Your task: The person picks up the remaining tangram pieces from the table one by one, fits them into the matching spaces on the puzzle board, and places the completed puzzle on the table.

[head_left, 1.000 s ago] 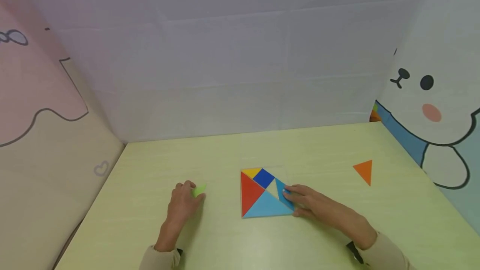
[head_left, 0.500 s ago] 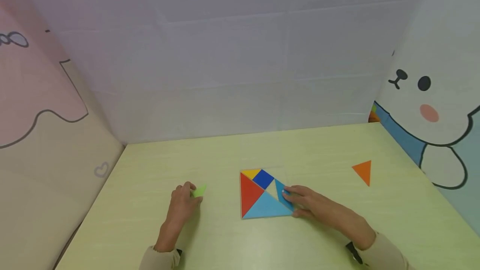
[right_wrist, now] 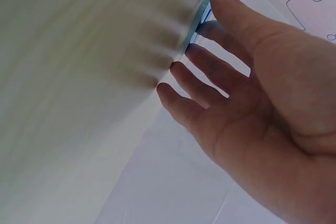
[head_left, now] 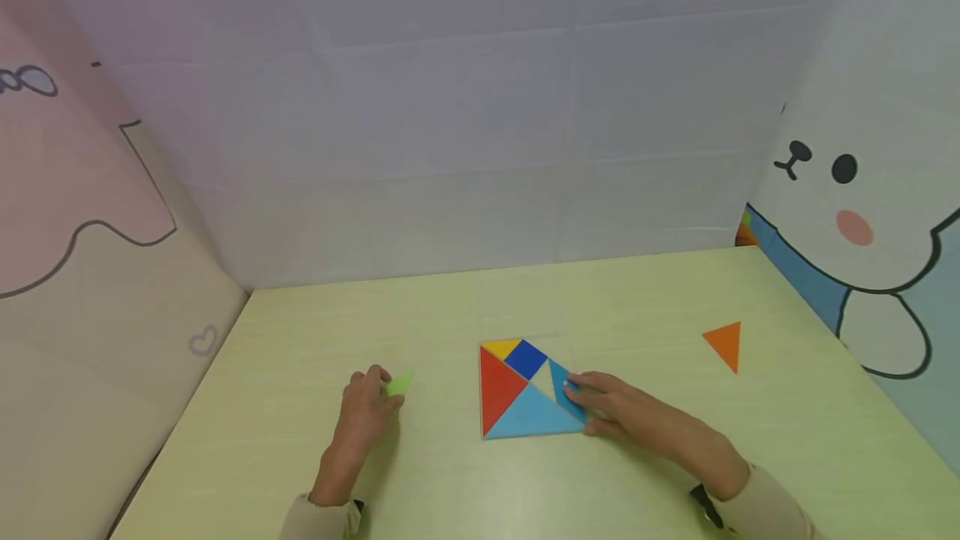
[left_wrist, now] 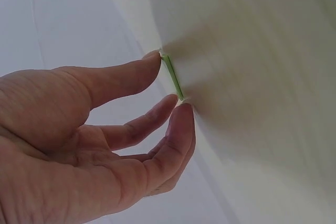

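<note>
Light-green thin flat piece point(head_left: 399, 383), shape partly hidden by fingers, at 9 o'clock of the multicoloured square puzzle board point(head_left: 534, 436) on the table, well apart from it. Left hand point(head_left: 366, 408) pinches it: thumb on one end, fingertips on the opposite end, gap only as wide as the piece; left wrist view shows it edge-on. Whether it touches the table: cannot tell.

Right hand point(head_left: 647, 417) at 3 o'clock of the board, fingers spread and only slightly bent, tips on the mid-blue flat piece point(head_left: 559, 386), thumb at the board's 4 o'clock corner.

On the board, by clock: yellow flat piece point(head_left: 500, 347) near 11, dark-blue square point(head_left: 526, 359) just short of 12, light-blue large triangle point(head_left: 534, 415) at 6, red large triangle point(head_left: 499, 390) at 9. Cream triangular patch point(head_left: 545, 379) between dark-blue square and mid-blue piece; piece or bare base, cannot tell.

Orange triangle point(head_left: 726, 346) lies loose between 2 and 3, well apart. Pale yellow-green table point(head_left: 435, 482) under everything; whitish sheet backdrop point(head_left: 450, 107) at 12.
</note>
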A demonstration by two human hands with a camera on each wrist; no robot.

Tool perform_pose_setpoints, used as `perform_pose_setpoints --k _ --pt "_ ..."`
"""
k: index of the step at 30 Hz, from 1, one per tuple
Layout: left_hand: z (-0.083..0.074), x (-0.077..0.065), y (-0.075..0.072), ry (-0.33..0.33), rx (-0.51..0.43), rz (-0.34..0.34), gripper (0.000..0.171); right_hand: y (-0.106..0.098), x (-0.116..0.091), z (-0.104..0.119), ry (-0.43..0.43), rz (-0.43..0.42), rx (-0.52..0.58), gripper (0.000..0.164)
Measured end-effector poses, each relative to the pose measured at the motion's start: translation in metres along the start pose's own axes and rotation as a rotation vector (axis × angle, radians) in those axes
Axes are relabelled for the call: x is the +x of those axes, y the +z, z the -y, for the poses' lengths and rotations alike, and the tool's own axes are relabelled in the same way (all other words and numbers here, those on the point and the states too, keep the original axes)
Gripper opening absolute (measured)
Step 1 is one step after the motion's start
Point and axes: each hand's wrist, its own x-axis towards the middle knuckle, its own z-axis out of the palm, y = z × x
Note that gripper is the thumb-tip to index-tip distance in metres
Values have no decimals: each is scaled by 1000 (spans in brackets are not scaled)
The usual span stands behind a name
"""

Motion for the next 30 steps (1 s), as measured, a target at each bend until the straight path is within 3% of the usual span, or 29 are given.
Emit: perform_pose_setpoints --k 12,19,30 --pt "3 1 0 37 -11 15 29 1 -1 0 -45 -33 -16 50" --pt "4 1 0 66 -20 8 26 0 0 1 -14 -9 7 51" --pt "3 2 2 78 -32 0 23 1 1 -1 -47 -30 -4 51"
